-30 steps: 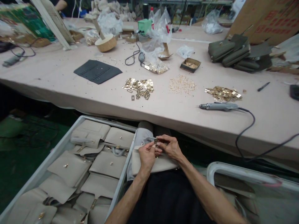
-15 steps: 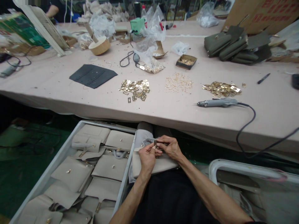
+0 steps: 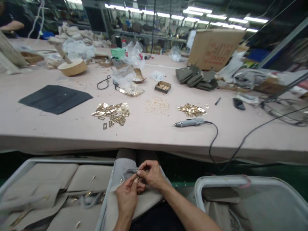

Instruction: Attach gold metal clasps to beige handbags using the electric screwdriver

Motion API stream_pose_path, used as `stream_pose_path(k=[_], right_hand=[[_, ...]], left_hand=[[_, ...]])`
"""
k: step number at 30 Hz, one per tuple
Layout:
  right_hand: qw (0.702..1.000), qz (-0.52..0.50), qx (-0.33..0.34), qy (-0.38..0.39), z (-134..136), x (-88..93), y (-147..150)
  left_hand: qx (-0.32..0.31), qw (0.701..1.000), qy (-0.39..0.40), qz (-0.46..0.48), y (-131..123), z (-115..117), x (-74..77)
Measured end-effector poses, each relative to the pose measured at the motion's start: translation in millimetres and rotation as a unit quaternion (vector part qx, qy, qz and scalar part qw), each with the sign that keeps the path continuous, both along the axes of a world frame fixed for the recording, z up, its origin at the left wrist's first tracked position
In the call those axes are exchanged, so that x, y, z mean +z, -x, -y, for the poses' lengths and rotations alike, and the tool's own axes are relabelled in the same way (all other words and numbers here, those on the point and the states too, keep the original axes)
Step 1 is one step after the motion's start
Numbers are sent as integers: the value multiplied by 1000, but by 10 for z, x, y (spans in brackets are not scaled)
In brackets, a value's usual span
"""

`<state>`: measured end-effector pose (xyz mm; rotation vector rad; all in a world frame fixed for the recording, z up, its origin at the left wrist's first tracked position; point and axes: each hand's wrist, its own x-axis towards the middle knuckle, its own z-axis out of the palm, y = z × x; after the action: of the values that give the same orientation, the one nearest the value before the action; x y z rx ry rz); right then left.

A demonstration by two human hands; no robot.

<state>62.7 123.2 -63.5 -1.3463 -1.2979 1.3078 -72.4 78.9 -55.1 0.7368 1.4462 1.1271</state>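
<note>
A beige handbag (image 3: 141, 205) lies across my lap. My left hand (image 3: 127, 195) is closed above it, thumb and fingers pinching at a small gold-coloured metal fitting (image 3: 137, 175). From the other side my right hand (image 3: 152, 176) is closed on the same fitting, with its fingertips touching it. The fingers cover most of the fitting, so its full shape is hidden. Clear plastic wrapping (image 3: 128, 173) lies just behind the fingers.
On the table lie gold frame plates (image 3: 113, 112), tiny loose parts (image 3: 157, 106), more gold plates (image 3: 192, 110) and a corded electric screwdriver (image 3: 190, 122). A bin of beige bags (image 3: 33, 159) stands at my left, another white bin (image 3: 260, 180) at my right.
The view has tipped up and swung to the right, so the table and bins sit differently. Both hands remain together over the bag, pinching the fitting.
</note>
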Motion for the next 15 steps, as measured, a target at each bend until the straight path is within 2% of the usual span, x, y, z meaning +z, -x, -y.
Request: stream_pose_path(k=[4, 9, 15], right_hand=[[1000, -15, -19, 6, -21, 63, -5], [1000, -15, 0, -5, 12, 201, -13], [1000, -18, -3, -7, -38, 181, 38]], left_hand=[[-17, 1000, 4, -10, 26, -55, -71], [-16, 998, -11, -54, 40, -69, -6], [-6, 994, -32, -105, 41, -117, 64]])
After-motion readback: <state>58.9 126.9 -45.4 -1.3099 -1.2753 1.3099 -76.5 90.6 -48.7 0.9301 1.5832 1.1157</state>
